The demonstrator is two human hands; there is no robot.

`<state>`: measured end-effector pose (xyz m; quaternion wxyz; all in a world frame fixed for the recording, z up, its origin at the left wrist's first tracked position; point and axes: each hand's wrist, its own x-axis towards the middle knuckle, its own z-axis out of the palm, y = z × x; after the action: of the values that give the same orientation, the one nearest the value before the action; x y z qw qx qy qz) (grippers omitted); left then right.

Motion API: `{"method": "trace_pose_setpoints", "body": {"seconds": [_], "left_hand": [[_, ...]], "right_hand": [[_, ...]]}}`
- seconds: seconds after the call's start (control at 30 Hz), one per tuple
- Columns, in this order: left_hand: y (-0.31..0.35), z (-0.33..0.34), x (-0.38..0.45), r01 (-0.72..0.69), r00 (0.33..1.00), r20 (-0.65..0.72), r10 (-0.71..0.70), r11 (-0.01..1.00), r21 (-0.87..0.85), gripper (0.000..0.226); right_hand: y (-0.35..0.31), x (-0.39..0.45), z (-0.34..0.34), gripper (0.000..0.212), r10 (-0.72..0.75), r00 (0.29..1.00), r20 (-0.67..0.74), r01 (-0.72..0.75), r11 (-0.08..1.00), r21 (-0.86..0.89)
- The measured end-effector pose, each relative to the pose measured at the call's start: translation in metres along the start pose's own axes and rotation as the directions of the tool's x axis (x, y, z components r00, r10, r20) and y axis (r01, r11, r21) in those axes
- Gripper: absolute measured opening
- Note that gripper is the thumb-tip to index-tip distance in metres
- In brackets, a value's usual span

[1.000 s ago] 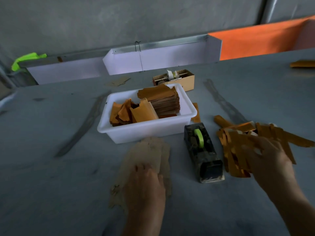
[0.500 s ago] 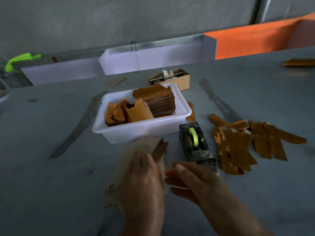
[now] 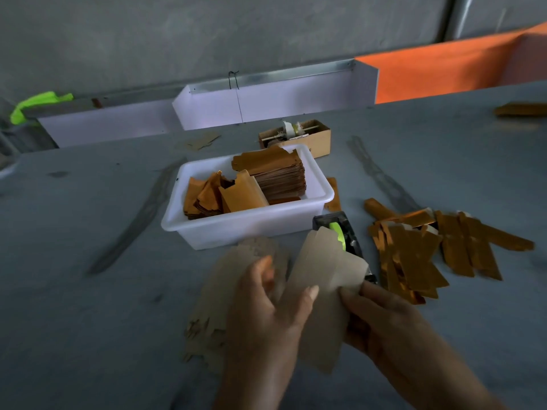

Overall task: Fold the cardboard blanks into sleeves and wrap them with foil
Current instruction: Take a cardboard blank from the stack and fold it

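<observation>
1. Head view: two hands are holding one cardboard blank [image 3: 322, 294] tilted up above the grey table [image 3: 88, 321], in front of one tape dispenser [image 3: 343, 235].
2. The left hand [image 3: 266, 315] is pinching its left edge, thumb on top; the right hand [image 3: 381, 318] is curling its fingers around the right edge.
3. One loose pile of blanks [image 3: 225, 291] is lying under the left hand.
4. One white tub [image 3: 245, 223] is holding gold foil pieces [image 3: 236, 193]; one scattered heap of gold-wrapped sleeves [image 3: 429, 253] is lying at right, too overlapped to count.
5. No writing is showing legibly.

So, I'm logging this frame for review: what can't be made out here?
- Tape dispenser: head view, near end behind the held cardboard blank.
- Blank stack: partly under the left hand.
- Right hand: fingertips behind the blank.
- Small brown box: contents too small.
</observation>
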<state>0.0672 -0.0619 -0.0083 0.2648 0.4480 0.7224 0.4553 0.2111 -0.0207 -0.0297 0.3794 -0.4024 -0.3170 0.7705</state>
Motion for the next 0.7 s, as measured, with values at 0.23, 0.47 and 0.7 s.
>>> {"method": "trace_pose_setpoints", "body": {"seconds": [0.23,0.47,0.7], "left_hand": [[0.002,0.001,0.002,0.312,0.902,0.378,-0.211,0.922,-0.231,0.026],[0.001,0.014,0.001,0.267,0.939,0.273,-0.208,0.943,-0.198,0.019],[-0.005,0.019,0.0,0.212,0.944,0.29,-0.154,0.961,-0.179,0.03]], "right_hand": [[-0.005,-0.007,-0.013,0.036,0.012,1.0,0.022,-0.007,0.979,-0.205],[-0.006,-0.008,-0.011,0.012,-0.122,0.99,-0.066,0.082,0.898,-0.432],[0.001,-0.015,-0.011,0.01,-0.254,0.961,-0.11,0.133,0.774,-0.619]]}}
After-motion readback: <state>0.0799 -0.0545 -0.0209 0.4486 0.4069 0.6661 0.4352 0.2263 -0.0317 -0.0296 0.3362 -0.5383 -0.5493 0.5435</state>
